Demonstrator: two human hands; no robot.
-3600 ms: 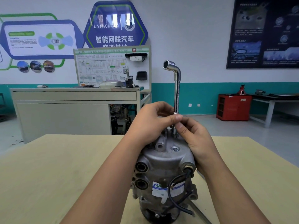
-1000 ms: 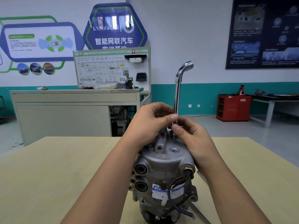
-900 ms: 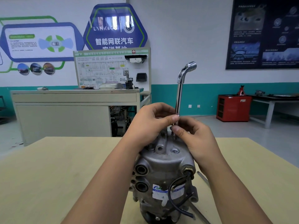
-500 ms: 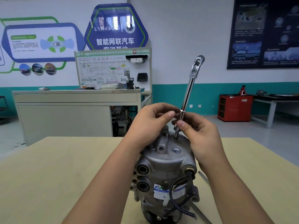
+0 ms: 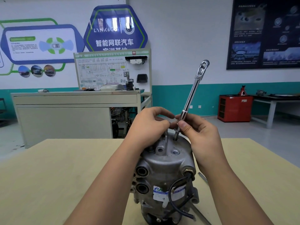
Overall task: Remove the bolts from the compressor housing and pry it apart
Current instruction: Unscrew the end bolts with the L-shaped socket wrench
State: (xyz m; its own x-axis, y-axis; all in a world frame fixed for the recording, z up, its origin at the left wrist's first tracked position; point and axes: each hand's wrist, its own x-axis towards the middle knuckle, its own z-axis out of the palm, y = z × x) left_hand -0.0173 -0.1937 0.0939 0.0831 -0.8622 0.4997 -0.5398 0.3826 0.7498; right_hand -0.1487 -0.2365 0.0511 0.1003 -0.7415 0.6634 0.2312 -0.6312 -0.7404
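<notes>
The grey compressor housing stands upright on the wooden table, with a black cable looping down its front. A chrome L-shaped socket wrench leans up and to the right from the housing's top. Below its socket, a bolt shows bare thread above its hole. My right hand pinches the socket's lower end between thumb and fingers. My left hand rests on the housing's top with fingers loosely curled, a small gap from the wrench.
A thin metal bar lies on the table, partly hidden behind my right forearm. Past the table's far edge stand a beige workbench with a wiring display board, and a red cabinet at the right.
The wrench has turned, then tilted right and risen, drawing the bolt's thread out of the hole. My left hand has let go of the shaft.
</notes>
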